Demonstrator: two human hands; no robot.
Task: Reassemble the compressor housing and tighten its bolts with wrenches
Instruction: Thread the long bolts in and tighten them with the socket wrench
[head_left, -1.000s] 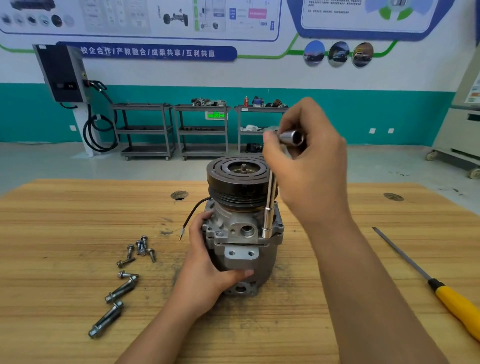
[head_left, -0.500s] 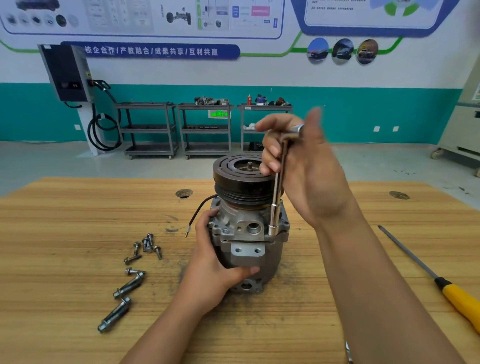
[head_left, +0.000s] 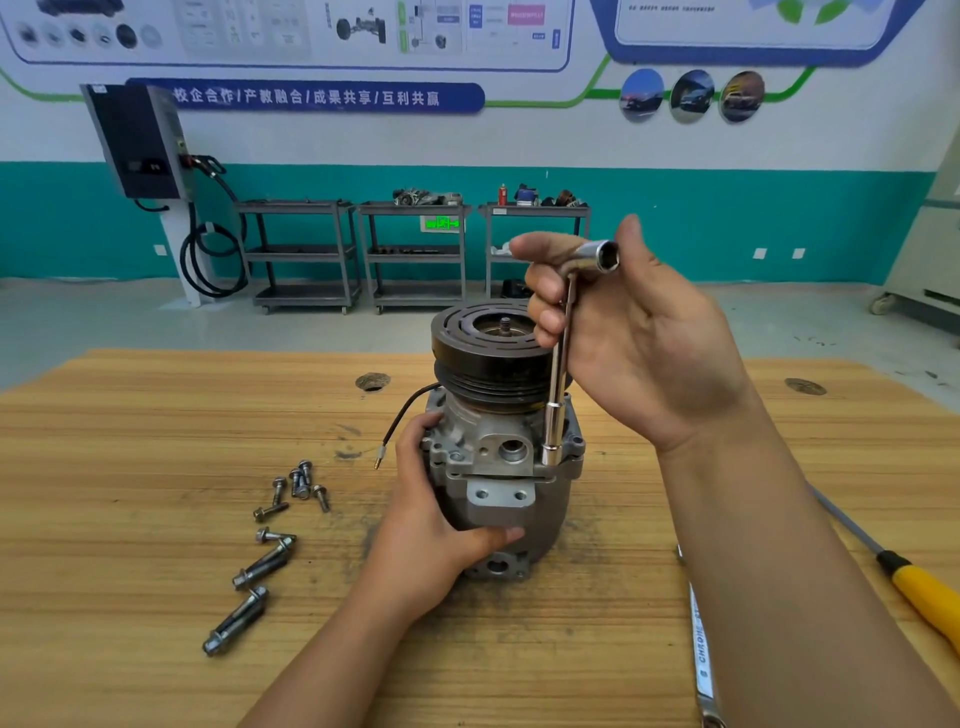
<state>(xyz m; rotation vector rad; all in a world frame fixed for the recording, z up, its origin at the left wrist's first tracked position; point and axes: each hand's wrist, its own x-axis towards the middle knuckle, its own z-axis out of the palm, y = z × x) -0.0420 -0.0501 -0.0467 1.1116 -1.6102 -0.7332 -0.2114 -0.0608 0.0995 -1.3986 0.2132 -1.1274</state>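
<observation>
Left hand (head_left: 431, 530) grips compressor housing (head_left: 511, 499), right hand (head_left: 639, 343) curls round L-wrench (head_left: 558, 374) seated at its 4 o'clock; tilting the shaft could slip the socket.

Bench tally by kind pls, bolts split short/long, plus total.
Compressor: 1
Short bolts: 6
Long bolts: 2
Wrenches: 2, a socket wrench in the right hand and a flat wrench on the table
Yellow-handled tool: 1
Total: 12

bright, even daylight; soft shadows on the table (head_left: 156, 467); wide-angle bending at edges; wall posters (head_left: 291, 31) slightly blurred.
</observation>
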